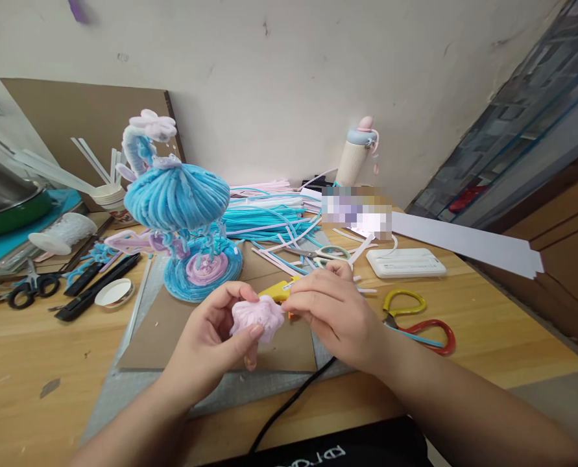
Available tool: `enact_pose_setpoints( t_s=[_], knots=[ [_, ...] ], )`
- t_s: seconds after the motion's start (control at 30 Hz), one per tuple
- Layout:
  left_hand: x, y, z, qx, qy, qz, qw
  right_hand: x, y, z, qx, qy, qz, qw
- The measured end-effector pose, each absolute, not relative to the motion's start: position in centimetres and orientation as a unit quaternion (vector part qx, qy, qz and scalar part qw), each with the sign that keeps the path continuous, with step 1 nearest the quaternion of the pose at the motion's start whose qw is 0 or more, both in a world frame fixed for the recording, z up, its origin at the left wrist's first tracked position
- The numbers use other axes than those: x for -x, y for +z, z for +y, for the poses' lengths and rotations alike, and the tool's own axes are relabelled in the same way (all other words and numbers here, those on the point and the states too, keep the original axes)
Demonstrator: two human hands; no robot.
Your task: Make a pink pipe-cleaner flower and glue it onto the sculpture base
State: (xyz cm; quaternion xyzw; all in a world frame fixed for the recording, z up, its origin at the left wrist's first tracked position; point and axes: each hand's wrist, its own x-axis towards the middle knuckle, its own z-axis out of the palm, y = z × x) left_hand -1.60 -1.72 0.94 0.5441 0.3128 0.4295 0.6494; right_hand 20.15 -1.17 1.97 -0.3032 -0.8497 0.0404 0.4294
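Observation:
My left hand (211,344) is closed around a pale pink pipe-cleaner flower (257,318) with a scalloped edge, its thumb pressed on the front. At the flower's right edge, my right hand (340,314) has its thumb and forefinger pinched together; whatever lies between those fingertips is too small to make out. Behind both hands lies a yellow glue gun (276,290), partly hidden. A blue pipe-cleaner lamp shape (176,198) with a curved stem and hanging strands stands beyond my left hand, above a round blue-and-pink base (204,272).
Blue, white and pink pipe cleaners (269,220) are heaped at the back. Red-and-yellow-handled pliers (420,321) and a white power bank (405,263) lie right. Scissors (33,285), a thread spool (62,233) and a paper cup (111,198) stand left. A black cord (293,395) crosses the front.

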Motion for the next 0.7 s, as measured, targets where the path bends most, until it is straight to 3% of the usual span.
enact_pose_setpoints(
  t_s=[0.17, 0.7],
  knots=[
    [1.81, 0.82, -1.42, -0.538, 0.466, 0.283, 0.643, -20.15, 2.16, -1.03, 0.31, 0.052, -0.831, 0.46],
    [1.51, 0.72, -1.6, -0.525, 0.461, 0.283, 0.657, -20.29, 2.28, -1.32, 0.289, 0.027, -0.846, 0.448]
  ],
)
